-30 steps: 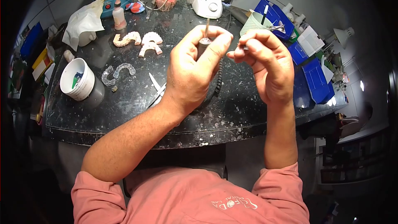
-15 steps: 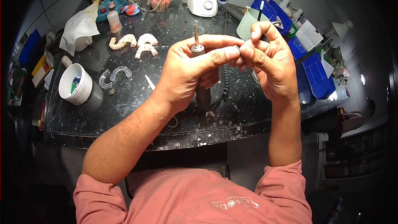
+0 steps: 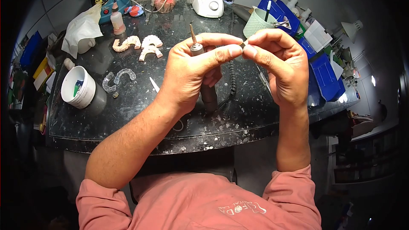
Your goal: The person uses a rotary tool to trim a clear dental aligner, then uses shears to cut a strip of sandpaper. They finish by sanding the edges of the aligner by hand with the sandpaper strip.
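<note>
My left hand [image 3: 189, 66] is wrapped round a grey rotary handpiece [image 3: 197, 49], whose thin metal bit points up. Its thumb and index finger also pinch a tiny dark object [image 3: 243, 44] that is too small to make out. The fingertips of my right hand [image 3: 279, 61] close on the same tiny object from the other side, so the two hands meet there. A coiled black cord [image 3: 232, 79] runs behind the hands. Left of them lie pale dental arch models [image 3: 151, 41] and clear aligner-like trays [image 3: 125, 74].
A white tub [image 3: 78, 87] stands at the left of the black bench [image 3: 128, 123]. Further back are a bottle [image 3: 117, 20], a white control box [image 3: 208, 2] and a blue machine [image 3: 106, 0]. A green holder [image 3: 257, 22] and blue bins [image 3: 326, 76] are at the right.
The thumbs and index fingers have drawn slightly apart, showing the tiny object between them. The handpiece has tilted left, and my right index finger has lowered to the pinch.
</note>
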Tool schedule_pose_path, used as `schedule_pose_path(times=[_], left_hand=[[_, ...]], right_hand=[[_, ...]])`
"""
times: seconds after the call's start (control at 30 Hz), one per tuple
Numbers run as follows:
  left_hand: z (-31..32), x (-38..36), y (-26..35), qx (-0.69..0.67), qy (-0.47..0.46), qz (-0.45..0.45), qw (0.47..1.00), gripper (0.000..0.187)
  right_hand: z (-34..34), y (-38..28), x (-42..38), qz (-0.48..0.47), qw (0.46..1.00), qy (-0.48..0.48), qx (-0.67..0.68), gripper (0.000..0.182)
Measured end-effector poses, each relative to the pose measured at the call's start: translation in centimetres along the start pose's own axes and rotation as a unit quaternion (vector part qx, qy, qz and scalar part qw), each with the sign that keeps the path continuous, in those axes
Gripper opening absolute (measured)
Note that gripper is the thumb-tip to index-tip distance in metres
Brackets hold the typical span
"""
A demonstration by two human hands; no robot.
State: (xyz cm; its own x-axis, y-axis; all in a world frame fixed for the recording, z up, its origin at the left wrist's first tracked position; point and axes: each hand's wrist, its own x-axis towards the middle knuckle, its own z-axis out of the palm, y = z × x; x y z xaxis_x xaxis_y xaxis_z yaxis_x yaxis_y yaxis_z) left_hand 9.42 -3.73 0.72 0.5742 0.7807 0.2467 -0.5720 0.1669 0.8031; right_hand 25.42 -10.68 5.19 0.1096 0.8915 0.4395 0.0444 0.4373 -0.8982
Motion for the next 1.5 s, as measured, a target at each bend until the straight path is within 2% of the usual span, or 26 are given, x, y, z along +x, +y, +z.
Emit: schedule_pose_path(times=[0.17, 0.27, 0.4, 0.8, 1.07, 1.27, 1.33, 1.43, 1.5], left_hand=[[-0.1, 0.0, -0.1, -0.002, 0.011, 0.001, 1.000, 0.021], [0.0, 0.0, 0.0, -0.012, 0.002, -0.009, 1.000, 0.021], [-0.1, 0.0, -0.1, -0.021, -0.011, -0.017, 1.000, 0.022], [-0.4, 0.1, -0.3, -0.034, -0.020, -0.036, 0.999, 0.020], [-0.2, 0.1, 0.0, -0.013, -0.029, -0.045, 0.998, 0.020], [-0.1, 0.0, 0.1, -0.005, -0.032, -0.039, 0.999, 0.018], [0.1, 0.0, 0.1, 0.001, -0.029, -0.037, 0.999, 0.018], [0.4, -0.2, 0.0, 0.053, 0.001, 0.001, 0.999, 0.024], [0.5, -0.2, 0.0, 0.200, -0.001, 0.074, 0.977, 0.022]], right_hand=[[1.0, 0.2, -0.3, -0.050, 0.994, 0.043, -0.088, 0.017], [1.1, 0.1, -0.5, -0.057, 0.993, 0.058, -0.085, 0.017], [1.0, 0.4, -0.6, -0.046, 0.995, 0.051, -0.075, 0.017], [0.6, 0.5, -0.6, -0.096, 0.987, 0.017, -0.132, 0.019], [0.0, -0.6, -0.1, 0.024, 0.998, -0.003, -0.050, 0.015], [-0.6, -0.8, 0.1, 0.051, 0.997, -0.042, -0.040, 0.014], [-0.5, -0.9, 0.3, 0.031, 0.997, -0.034, -0.065, 0.014], [-0.2, -1.0, 0.8, -0.014, 0.996, -0.042, -0.081, 0.014], [0.2, -1.3, 1.2, -0.051, 0.994, -0.070, -0.068, 0.016]])
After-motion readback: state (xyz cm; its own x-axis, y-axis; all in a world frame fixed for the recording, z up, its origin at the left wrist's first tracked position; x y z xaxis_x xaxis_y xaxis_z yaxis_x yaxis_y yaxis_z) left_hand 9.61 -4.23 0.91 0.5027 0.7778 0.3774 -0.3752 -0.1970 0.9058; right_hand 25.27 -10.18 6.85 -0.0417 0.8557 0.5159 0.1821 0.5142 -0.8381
